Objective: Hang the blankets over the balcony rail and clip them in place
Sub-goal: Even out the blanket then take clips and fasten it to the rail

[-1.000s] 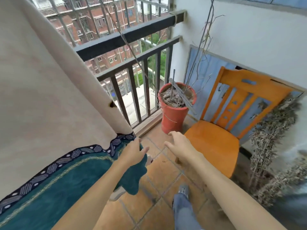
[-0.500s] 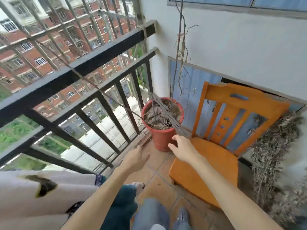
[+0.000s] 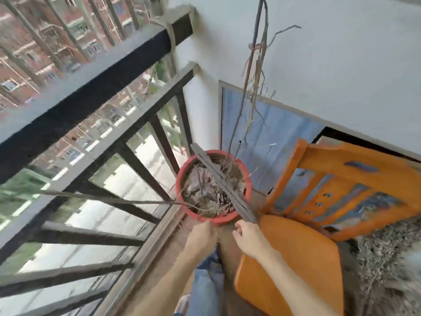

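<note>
The black balcony rail (image 3: 86, 87) runs bare from the lower left up to the wall. No blanket and no clip shows in this view. My left hand (image 3: 201, 233) reaches forward with straight fingers to the near rim of a red flower pot (image 3: 214, 218). My right hand (image 3: 248, 237) is beside it, fingers loosely curled, just below the near end of a dark grey slat (image 3: 224, 187) that lies across the pot. Whether it touches the slat is unclear. Neither hand holds anything.
The pot holds dry leaves and tall bare twigs (image 3: 248, 87), one reaching left through the bars. An orange wooden chair (image 3: 293, 254) stands right of the pot against a blue panel (image 3: 268, 133) and the white wall. Dried plants (image 3: 382, 258) lie at the right. My jeans leg (image 3: 207, 283) is below.
The view swung right and down, so the cream and teal blanket left the frame. My left hand let go of it, and both hands moved forward to the red pot.
</note>
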Motion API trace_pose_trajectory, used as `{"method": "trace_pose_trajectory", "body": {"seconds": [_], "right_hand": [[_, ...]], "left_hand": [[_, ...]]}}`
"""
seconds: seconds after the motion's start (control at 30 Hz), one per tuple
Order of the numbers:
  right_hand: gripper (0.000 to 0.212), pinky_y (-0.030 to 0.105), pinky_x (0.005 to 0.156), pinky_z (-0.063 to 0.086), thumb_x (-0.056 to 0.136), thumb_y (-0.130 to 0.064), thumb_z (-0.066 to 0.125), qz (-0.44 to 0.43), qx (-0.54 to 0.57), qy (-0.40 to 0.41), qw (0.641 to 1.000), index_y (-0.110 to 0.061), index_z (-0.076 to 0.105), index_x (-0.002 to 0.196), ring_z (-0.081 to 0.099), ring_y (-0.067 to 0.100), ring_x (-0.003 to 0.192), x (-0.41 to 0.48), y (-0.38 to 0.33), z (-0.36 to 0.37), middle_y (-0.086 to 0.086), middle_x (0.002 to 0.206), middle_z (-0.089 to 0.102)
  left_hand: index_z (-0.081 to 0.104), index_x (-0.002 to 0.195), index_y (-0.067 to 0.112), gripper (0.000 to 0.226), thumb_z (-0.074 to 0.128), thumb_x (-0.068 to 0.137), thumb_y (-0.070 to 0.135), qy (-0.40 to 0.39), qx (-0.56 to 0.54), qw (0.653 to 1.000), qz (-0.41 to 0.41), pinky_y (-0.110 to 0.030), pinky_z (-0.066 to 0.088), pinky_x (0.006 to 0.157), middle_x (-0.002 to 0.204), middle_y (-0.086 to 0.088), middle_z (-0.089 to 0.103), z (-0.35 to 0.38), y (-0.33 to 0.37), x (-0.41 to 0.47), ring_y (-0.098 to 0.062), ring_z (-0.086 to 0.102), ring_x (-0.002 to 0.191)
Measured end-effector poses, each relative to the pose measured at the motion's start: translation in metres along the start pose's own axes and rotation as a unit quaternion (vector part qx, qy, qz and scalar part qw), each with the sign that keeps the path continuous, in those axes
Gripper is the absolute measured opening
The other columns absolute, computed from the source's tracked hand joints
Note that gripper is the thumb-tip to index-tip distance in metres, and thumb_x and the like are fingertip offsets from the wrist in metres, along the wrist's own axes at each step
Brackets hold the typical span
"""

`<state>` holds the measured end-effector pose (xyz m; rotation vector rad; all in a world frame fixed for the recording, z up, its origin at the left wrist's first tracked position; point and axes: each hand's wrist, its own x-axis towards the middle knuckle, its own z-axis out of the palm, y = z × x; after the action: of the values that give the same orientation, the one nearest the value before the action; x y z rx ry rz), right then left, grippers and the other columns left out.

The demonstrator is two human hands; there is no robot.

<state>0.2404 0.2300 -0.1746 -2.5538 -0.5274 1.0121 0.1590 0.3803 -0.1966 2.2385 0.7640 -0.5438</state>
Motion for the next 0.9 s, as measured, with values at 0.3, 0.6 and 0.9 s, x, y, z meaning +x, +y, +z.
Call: {"method": "trace_pose_trajectory", "body": {"seconds": [0.3, 0.6, 0.9], "right_hand": [[0.028, 0.034, 0.069, 0.046, 0.092, -0.004, 0.044, 0.021, -0.049, -0.004, 0.999, -0.013, 0.062, 0.113, 0.065, 0.028, 0.095, 0.165, -0.047, 0.038, 0.007, 0.114, 0.058], [0.035, 0.031, 0.08, 0.054, 0.095, -0.003, 0.049, 0.118, -0.087, -0.065, 0.987, -0.005, 0.051, 0.129, 0.065, 0.024, 0.097, 0.237, -0.048, 0.069, 0.019, 0.144, 0.032], [0.022, 0.034, 0.078, 0.054, 0.096, -0.004, 0.046, 0.158, -0.071, -0.046, 0.984, -0.004, 0.062, 0.11, 0.056, 0.023, 0.081, 0.242, -0.042, 0.087, 0.015, 0.119, 0.043]], "left_hand": [[0.064, 0.105, 0.022, 0.021, 0.049, 0.09, 0.025, -0.041, -0.053, 0.997, -0.049, -0.032, 0.05, 0.077, 0.1, -0.001, 0.072, -0.006, -0.056, 0.103, -0.021, 0.066, 0.095], [0.061, 0.092, 0.03, 0.02, 0.05, 0.094, 0.013, 0.185, -0.229, 0.953, -0.064, -0.018, 0.049, 0.067, 0.083, 0.011, 0.069, -0.037, -0.052, 0.173, 0.002, 0.063, 0.072], [0.066, 0.108, 0.017, 0.022, 0.055, 0.09, 0.014, 0.027, 0.071, 0.997, -0.013, -0.04, 0.053, 0.08, 0.115, -0.007, 0.062, -0.028, -0.055, 0.266, -0.029, 0.064, 0.1]]}}
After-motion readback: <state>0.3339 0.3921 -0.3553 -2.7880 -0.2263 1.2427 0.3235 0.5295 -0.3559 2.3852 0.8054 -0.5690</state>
